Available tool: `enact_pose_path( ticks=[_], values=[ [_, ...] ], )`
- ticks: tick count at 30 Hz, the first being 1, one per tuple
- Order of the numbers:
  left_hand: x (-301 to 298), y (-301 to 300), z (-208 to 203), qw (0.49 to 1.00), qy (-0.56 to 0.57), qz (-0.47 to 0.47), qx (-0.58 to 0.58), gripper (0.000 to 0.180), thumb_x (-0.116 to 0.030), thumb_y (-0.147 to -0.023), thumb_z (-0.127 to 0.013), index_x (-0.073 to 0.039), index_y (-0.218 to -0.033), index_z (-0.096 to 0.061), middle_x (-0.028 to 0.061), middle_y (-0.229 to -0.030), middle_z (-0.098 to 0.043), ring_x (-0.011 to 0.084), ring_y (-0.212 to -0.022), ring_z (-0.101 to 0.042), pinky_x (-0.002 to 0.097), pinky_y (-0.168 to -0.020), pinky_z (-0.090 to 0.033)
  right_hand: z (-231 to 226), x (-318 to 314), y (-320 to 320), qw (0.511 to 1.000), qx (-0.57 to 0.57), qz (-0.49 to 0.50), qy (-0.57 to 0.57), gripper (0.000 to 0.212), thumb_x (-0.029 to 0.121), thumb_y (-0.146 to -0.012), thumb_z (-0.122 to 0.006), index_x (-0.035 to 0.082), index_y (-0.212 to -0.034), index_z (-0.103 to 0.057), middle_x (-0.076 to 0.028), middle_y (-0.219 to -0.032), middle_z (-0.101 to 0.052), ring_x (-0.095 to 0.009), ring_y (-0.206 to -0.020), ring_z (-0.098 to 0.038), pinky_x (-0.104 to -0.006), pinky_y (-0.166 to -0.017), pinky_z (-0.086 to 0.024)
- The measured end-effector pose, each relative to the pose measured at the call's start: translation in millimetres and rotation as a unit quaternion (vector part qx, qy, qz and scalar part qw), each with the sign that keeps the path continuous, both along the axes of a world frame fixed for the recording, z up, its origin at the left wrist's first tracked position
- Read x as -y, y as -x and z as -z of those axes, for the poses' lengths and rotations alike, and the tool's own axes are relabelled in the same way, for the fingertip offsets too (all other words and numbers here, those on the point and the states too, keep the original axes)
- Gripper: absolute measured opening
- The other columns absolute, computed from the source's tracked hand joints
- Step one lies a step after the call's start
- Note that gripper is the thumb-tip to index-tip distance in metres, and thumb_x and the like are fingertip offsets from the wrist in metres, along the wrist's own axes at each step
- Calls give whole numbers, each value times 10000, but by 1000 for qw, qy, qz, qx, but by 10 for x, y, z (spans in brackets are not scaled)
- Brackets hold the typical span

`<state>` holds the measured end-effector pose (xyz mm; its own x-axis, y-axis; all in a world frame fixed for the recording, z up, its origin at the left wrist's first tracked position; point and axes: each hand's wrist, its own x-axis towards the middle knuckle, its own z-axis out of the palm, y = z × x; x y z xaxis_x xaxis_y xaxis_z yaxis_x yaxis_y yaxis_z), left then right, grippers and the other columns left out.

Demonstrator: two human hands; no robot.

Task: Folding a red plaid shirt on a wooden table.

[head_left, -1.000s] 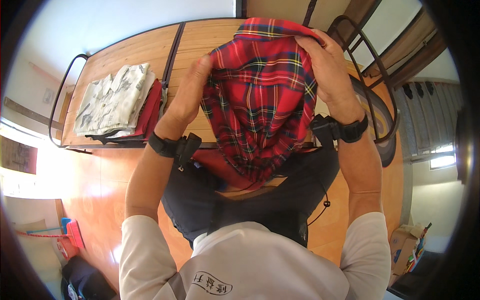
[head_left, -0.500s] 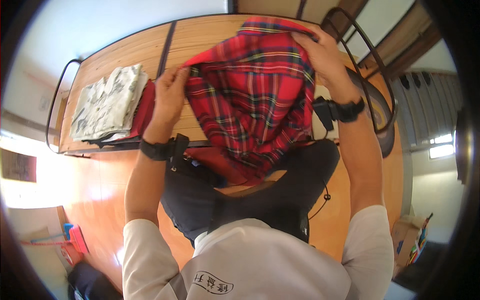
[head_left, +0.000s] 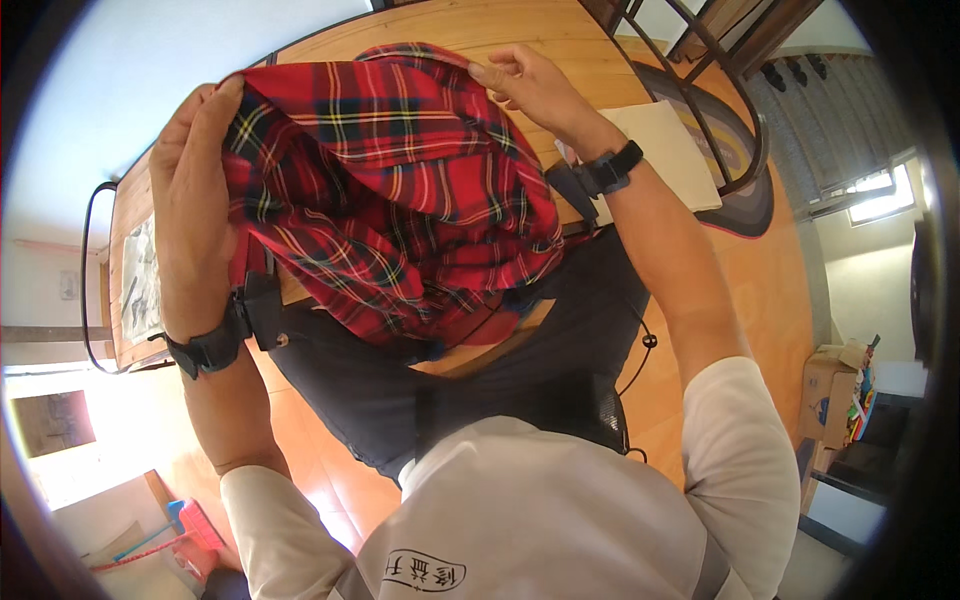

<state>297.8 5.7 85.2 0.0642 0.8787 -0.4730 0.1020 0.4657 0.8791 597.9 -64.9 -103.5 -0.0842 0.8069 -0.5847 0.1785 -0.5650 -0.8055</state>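
Note:
A red plaid shirt (head_left: 400,190) with dark, white and yellow lines hangs bunched between my hands, over the table's near edge and my lap. At its upper left corner my left hand (head_left: 197,180) pinches the cloth between thumb and fingers. My right hand (head_left: 530,88) is at the shirt's upper right, its fingers loosely curled and apart, one tip touching the cloth's edge. No fabric shows gripped in that hand. Folded white patterned clothes (head_left: 141,285) lie on the table's left end, partly hidden behind my left hand.
The wooden table (head_left: 500,25) has a black metal rail (head_left: 88,270) at its left end and another (head_left: 745,110) at its right. A pale flat board or sheet (head_left: 665,150) lies by the right rail. A cardboard box (head_left: 832,390) stands at the right; a red dustpan (head_left: 200,530) lies lower left.
My left hand has carried the shirt's corner to the left and up. My right hand has shifted left and its grip has loosened. The view has turned, and the folded stack is now mostly covered.

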Motion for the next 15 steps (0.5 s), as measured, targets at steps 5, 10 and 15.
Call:
enact_pose_path(
  ticks=[5, 10, 15],
  values=[
    [-80, 7, 118, 1000, -7, -22, 12, 132, -139, -988, -632, -32, -1002, -708, 13, -904, -724, 63, -762, -651, 202, -700, -525, -231, 472, -55, 996, 28, -85, 29, 965, 643, -824, -725, -86, -1395, -453, -249, -1310, -581, -308, -1216, -577, -387, -1015, -468],
    [-105, 149, 248, 999, 1, -10, 41, 177, -143, -1000, -620, -13, -1085, -705, 44, -998, -738, 104, -870, -692, 226, -798, -557, -66, 1109, 68, 965, -140, -129, 179, 933, 462, -808, -827, -3, -1488, -388, -166, -1367, -566, -225, -1210, -572, -351, -1012, -463],
    [-113, 339, 293, 1000, 20, 7, 19, 198, -164, -1006, -618, -16, -1106, -702, 47, -1021, -737, 108, -903, -697, 237, -813, -565, 22, 1108, 54, 914, -317, -91, 237, 716, 232, -853, -816, -9, -1436, -479, -108, -1327, -623, -187, -1155, -615, -307, -1029, -461]
  ],
)
